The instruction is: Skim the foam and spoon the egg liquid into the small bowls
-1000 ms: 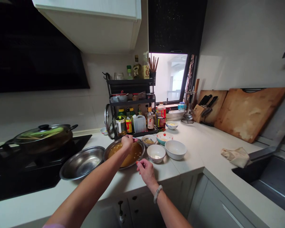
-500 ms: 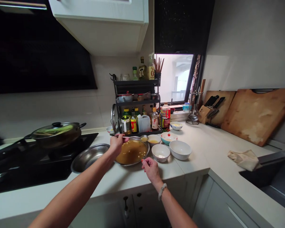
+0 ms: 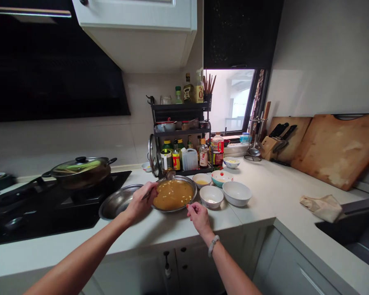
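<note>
My left hand (image 3: pixel 144 198) is closed around the handle of a metal ladle (image 3: pixel 171 175), whose bowl is tipped over the far rim of a metal basin. Brown broth (image 3: pixel 174 194) with small pale bits fills the basin (image 3: pixel 166 211). My right hand (image 3: pixel 199 217), wearing a bracelet, pinches at the basin's near right rim. Right of the basin stand a small white bowl (image 3: pixel 211 200) with pale bits inside, a bowl of yellowish liquid (image 3: pixel 202 180), a red-and-teal patterned bowl (image 3: pixel 222 179) and a larger white bowl (image 3: pixel 237 194).
Left of the basin lies another metal basin (image 3: pixel 117 200), beside a stove (image 3: pixel 80 213) with a lidded pan (image 3: pixel 81 174). Behind stands a black rack (image 3: pixel 181 133) of bottles. To the right are a knife block (image 3: pixel 269 147), cutting boards (image 3: pixel 338 143), a cloth (image 3: pixel 322 207) and a sink (image 3: pixel 363 241).
The ladle's bowl has swung left from over the yellowish bowl to the basin's far rim. My left hand has dropped slightly lower. My right hand stays at the rim.
</note>
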The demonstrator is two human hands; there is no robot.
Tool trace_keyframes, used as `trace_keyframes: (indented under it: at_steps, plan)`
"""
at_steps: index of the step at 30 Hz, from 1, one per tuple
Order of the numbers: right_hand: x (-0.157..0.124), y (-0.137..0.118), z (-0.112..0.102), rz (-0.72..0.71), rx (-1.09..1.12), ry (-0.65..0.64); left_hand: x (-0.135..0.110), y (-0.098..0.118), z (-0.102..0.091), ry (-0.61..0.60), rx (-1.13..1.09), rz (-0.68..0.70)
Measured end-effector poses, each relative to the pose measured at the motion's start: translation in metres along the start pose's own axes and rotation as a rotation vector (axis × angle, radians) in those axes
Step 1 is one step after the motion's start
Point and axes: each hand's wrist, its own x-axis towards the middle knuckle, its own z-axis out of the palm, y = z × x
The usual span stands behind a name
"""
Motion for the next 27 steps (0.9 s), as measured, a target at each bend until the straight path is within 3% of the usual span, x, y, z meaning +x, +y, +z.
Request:
trace_keyframes:
  at_steps: [3,8,11,16,22,24,27]
  plan:
    - [0.0,0.001,0.001,0.009,0.015,-0.006,0.014,0.003,0.017,0.108,-0.085,-0.119]
    - [0.0,0.001,0.001,0.001,-0.008,-0.001,0.052,0.0,0.072,0.189,-0.453,-0.333]
    - [-0.001,0.001,0.001,0.009,-0.01,-0.006,0.069,0.001,0.107,0.174,-0.514,-0.365]
    - [-0.001,0.002,0.002,0.033,0.011,-0.025,0.08,0.008,0.151,0.041,-0.331,-0.259]
    - [0.0,0.0,0.001,0.027,-0.01,-0.024,0.079,0.008,0.182,-0.065,-0.216,-0.15]
    - [0.0,0.0,0.001,0.02,-0.022,-0.021,0.08,0.008,0.186,-0.066,-0.267,-0.224]
    - [0.0,-0.001,0.001,0.025,-0.022,-0.022,0.084,0.009,0.186,0.003,-0.413,-0.475]
